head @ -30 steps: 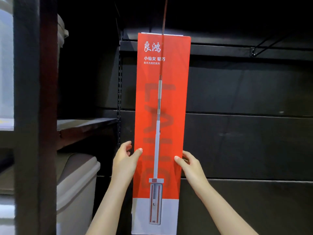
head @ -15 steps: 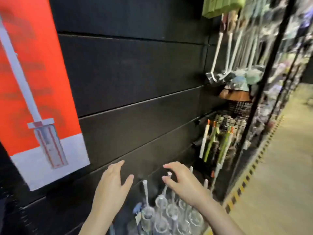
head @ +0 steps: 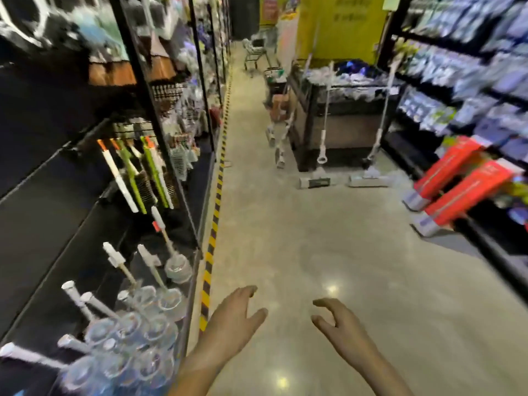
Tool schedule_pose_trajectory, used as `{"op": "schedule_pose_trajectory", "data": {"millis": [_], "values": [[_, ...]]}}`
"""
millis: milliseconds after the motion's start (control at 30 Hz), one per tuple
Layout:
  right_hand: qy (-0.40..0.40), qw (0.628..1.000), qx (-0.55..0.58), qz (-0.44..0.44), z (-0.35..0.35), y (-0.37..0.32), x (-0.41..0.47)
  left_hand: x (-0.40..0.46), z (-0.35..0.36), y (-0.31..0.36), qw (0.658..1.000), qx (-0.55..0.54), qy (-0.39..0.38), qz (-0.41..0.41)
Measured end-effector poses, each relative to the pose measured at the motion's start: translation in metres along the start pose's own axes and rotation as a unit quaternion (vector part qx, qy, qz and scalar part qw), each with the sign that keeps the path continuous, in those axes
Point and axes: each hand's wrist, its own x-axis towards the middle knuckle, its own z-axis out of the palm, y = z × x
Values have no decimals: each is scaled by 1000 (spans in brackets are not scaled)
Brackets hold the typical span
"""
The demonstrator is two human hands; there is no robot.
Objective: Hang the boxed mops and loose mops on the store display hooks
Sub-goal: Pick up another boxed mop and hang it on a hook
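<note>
Since earlier: gaze swung off hung box into aisle | hands: left hand, right hand apart, empty | boxed mops lean far right, right hand nearer.

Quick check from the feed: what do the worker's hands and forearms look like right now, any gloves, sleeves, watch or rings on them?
Both are bare. The left hand and the right hand wear no gloves, and no ring, watch or band shows on either. Both forearms are uncovered down to the bottom edge of the picture, so no sleeve is in view. The picture is slightly blurred, so very small items could be missed.
</note>
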Motion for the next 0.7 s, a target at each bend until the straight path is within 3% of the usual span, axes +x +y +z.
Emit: {"op": "schedule_pose_trajectory", "data": {"millis": [133,333,700], "values": [[55,993,49,91,-53,79,-7,56,62,79,995,-16,-81,65],[143,968,103,178,-142,174,11,136,131,176,987,-53,-117,95],[194,953,146,181,-245,220,161,308,132,234,990,-83,-107,49]]}}
